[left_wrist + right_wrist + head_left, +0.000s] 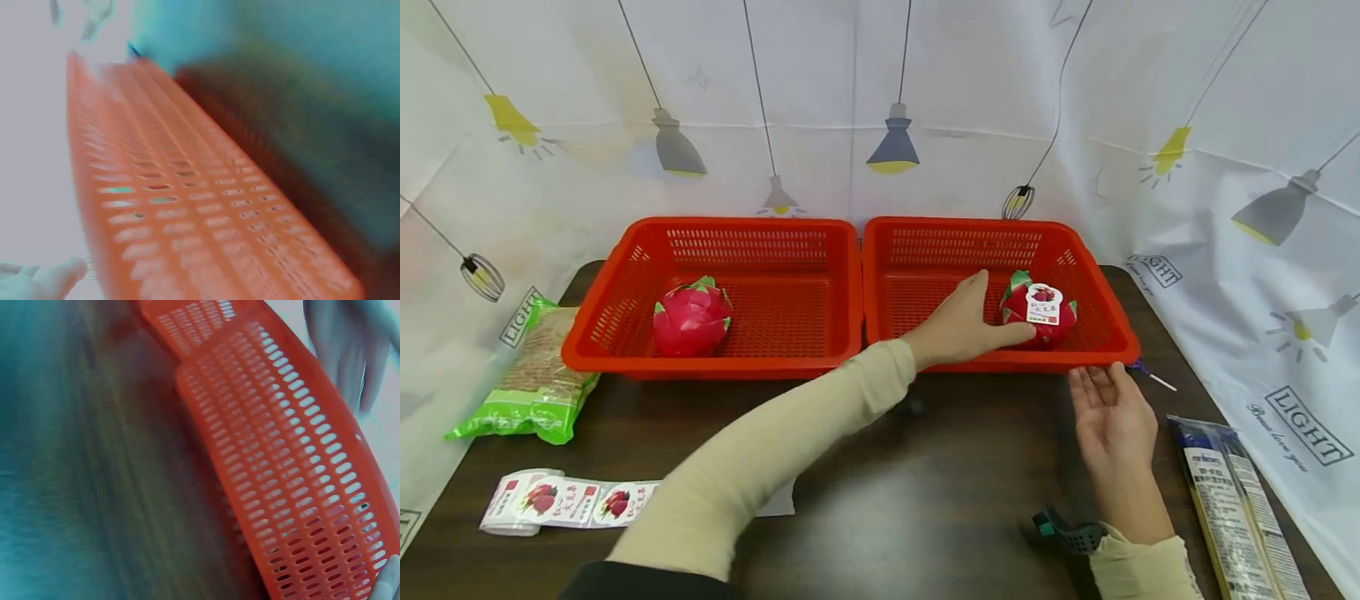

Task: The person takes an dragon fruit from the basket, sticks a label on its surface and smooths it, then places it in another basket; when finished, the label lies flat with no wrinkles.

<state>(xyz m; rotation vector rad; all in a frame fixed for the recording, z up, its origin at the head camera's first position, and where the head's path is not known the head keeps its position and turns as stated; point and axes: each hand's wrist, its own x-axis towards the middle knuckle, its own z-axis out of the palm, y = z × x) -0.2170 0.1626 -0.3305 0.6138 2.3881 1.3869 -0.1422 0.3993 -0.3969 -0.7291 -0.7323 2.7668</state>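
My left hand point(958, 327) reaches over the front rim of the right red plastic basket point(925, 360), fingers extended, thumb pointing at a dragon fruit point(1019, 312). A white sticker point(1043, 304) with a fruit picture sits on that fruit. Whether the thumb touches the fruit, I cannot tell. My right hand point(1116, 425) is palm up with relaxed fingers at the basket's front right corner, fingertips close to the rim. Another dragon fruit point(691, 323), with no sticker showing, lies in the left red basket point(775, 365). Both wrist views are blurred and mostly show basket walls point(269, 444).
A roll of printed stickers point(535, 500) lies at the front left, its strip running under my left sleeve. A green-edged bag point(538, 375) leans by the left basket. On the right are a lollipop point(1153, 377) and long silvery packets point(1240, 508).
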